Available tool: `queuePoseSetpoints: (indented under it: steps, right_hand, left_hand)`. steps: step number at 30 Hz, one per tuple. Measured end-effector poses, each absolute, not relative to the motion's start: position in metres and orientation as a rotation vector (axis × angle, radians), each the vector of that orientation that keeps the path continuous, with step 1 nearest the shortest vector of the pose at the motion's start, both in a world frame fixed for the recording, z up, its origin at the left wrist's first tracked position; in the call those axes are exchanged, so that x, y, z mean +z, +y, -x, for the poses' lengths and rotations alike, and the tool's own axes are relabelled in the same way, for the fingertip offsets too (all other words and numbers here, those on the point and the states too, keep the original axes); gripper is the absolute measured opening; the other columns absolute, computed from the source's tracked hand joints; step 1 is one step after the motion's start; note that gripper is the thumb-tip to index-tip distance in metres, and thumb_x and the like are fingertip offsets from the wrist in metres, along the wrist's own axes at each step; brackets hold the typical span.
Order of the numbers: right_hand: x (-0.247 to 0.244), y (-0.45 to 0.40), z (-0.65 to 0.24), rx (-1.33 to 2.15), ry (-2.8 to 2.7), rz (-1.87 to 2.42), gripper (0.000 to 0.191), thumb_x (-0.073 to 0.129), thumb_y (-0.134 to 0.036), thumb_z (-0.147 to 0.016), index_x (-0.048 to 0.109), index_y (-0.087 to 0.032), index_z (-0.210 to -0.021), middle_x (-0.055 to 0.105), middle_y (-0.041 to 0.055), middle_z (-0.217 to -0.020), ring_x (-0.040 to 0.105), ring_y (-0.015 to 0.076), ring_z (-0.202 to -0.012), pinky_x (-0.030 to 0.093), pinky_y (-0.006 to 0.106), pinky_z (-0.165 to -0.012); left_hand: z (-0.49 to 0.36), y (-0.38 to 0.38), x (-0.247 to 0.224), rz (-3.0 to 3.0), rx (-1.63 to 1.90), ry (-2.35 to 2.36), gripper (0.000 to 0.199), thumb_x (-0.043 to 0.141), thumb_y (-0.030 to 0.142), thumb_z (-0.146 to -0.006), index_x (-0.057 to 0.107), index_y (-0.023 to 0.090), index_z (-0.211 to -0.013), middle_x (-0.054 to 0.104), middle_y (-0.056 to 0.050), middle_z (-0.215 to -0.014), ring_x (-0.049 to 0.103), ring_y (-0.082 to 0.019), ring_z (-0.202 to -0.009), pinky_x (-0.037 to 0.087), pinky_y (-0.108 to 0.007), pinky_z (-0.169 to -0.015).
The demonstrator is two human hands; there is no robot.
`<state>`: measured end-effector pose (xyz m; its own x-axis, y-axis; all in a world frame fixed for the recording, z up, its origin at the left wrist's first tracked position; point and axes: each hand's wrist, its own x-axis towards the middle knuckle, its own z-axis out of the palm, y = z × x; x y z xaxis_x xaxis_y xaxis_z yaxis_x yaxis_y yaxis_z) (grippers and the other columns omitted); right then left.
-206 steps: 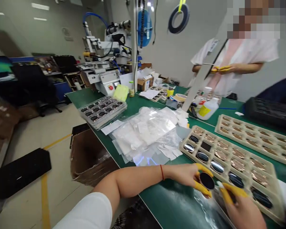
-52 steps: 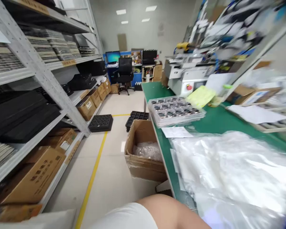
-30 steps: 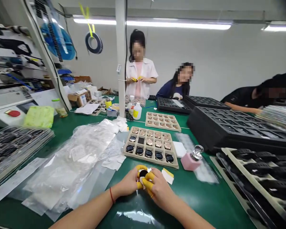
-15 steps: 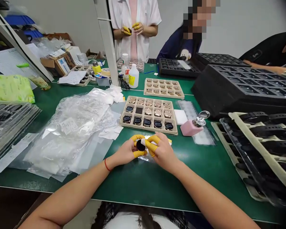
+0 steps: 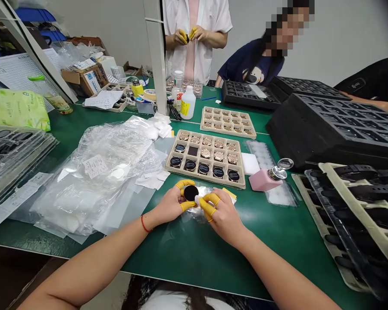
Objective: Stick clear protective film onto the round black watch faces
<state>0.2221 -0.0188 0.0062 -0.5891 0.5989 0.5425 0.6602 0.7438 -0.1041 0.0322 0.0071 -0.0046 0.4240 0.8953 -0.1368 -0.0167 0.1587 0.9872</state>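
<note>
Between the yellow-covered fingertips of my left hand (image 5: 173,201) is a round watch face (image 5: 190,193), its black glass turned up toward me. My right hand (image 5: 220,211) pinches a small white wipe (image 5: 197,199) at the lower right edge of the glass. Crinkled clear film (image 5: 194,214) lies on the table beneath both hands. Just beyond them sits a beige compartment tray (image 5: 205,176) of round watch faces, some dark side up, others showing gold-coloured backs. One compartment (image 5: 193,150) in its middle row holds no watch face.
A pink pump bottle (image 5: 265,179) and a white pad (image 5: 250,163) stand right of the tray. Plastic bags (image 5: 97,172) spread over the left. Stacked strap trays (image 5: 358,206) and black foam trays (image 5: 330,133) fill the right. Across the table, a co-worker's gloved fingers (image 5: 188,36) hold a small dark piece.
My right hand has slid the wipe from the upper right of the glass down to its lower right edge. More of the black face shows. The whole view has shifted slightly.
</note>
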Motion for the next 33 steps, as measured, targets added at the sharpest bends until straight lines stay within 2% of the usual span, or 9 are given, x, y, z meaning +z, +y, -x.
queuePoseSetpoints:
  steps: [6,11,15,21,27,33]
  right_hand:
    - [0.012,-0.018,-0.224,-0.062,-2.265,0.968,0.027,0.049,-0.008,-0.084,0.061,-0.02,-0.105,0.059,0.0062,-0.087,0.047,0.0204,-0.086,0.041,0.045,-0.089]
    - [0.007,-0.014,-0.216,-0.156,-2.352,0.984,0.022,0.051,-0.011,-0.084,0.063,-0.019,-0.1,0.06,0.0067,-0.087,0.047,0.0217,-0.086,0.042,0.044,-0.087]
    - [0.005,-0.013,-0.217,-0.213,-2.404,1.033,0.021,0.051,-0.012,-0.085,0.063,-0.019,-0.1,0.062,0.0068,-0.089,0.046,0.0225,-0.087,0.041,0.046,-0.09]
    - [0.008,-0.016,-0.22,-0.228,-2.371,1.061,0.021,0.047,-0.012,-0.086,0.063,-0.016,-0.099,0.06,0.0086,-0.083,0.046,0.0239,-0.087,0.043,0.045,-0.086]
    - [0.007,-0.018,-0.221,-0.135,-2.361,1.029,0.025,0.046,-0.009,-0.085,0.062,-0.019,-0.101,0.059,0.0076,-0.085,0.047,0.0227,-0.087,0.044,0.043,-0.084]
    - [0.01,-0.017,-0.22,-0.09,-2.228,1.066,0.026,0.045,-0.009,-0.086,0.062,-0.021,-0.102,0.06,0.0071,-0.087,0.047,0.0223,-0.088,0.044,0.04,-0.077]
  left_hand:
    - [-0.033,0.007,-0.001,-1.264,0.746,0.897,0.05,0.068,0.025,-0.073,0.044,0.021,-0.116,0.058,-0.003,-0.096,0.06,-0.015,-0.081,0.05,-0.028,-0.074]
    - [-0.041,0.0,-0.003,-1.316,0.654,0.817,0.046,0.066,0.023,-0.075,0.046,0.02,-0.116,0.06,-0.002,-0.092,0.06,-0.014,-0.077,0.049,-0.026,-0.069]
    - [-0.043,-0.001,-0.007,-1.29,0.677,0.832,0.047,0.066,0.024,-0.074,0.046,0.019,-0.116,0.062,-0.004,-0.095,0.061,-0.017,-0.083,0.05,-0.028,-0.073]
    - [-0.039,0.003,-0.01,-1.211,0.77,0.911,0.049,0.069,0.025,-0.072,0.044,0.021,-0.114,0.06,-0.002,-0.091,0.061,-0.015,-0.078,0.05,-0.027,-0.071]
    - [-0.033,0.009,-0.005,-1.216,0.823,0.971,0.052,0.071,0.027,-0.071,0.044,0.021,-0.116,0.059,-0.001,-0.088,0.06,-0.015,-0.077,0.05,-0.028,-0.072]
    - [-0.037,0.004,-0.001,-1.284,0.732,0.906,0.047,0.068,0.024,-0.073,0.046,0.021,-0.115,0.06,-0.001,-0.091,0.06,-0.014,-0.077,0.049,-0.026,-0.069]
